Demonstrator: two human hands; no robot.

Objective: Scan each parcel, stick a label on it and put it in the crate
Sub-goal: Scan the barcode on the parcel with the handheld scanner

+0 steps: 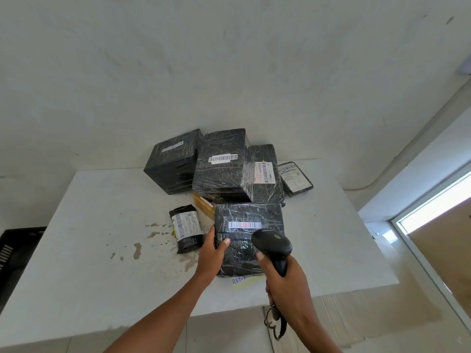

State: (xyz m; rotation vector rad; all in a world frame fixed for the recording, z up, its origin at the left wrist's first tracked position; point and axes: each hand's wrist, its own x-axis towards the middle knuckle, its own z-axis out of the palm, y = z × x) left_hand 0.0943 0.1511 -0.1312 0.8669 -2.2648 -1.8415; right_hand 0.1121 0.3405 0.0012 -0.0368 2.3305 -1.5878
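Observation:
A black, plastic-wrapped parcel (248,217) lies near the front of the white table (102,250). Red scanner light glows on its white barcode strip (244,225). My left hand (212,253) grips the parcel's left edge, thumb on top. My right hand (285,278) holds a black handheld scanner (272,244) just above the parcel, pointed at the barcode. A yellow label sheet (246,281) with blue writing pokes out from under the parcel. A black crate (15,253) stands off the table's left side.
Three larger black parcels (219,164) are stacked at the back of the table. A small flat packet (295,177) lies to their right and a small black pouch (187,228) left of my hand. Brown stains mark the tabletop. A cord hangs from the scanner.

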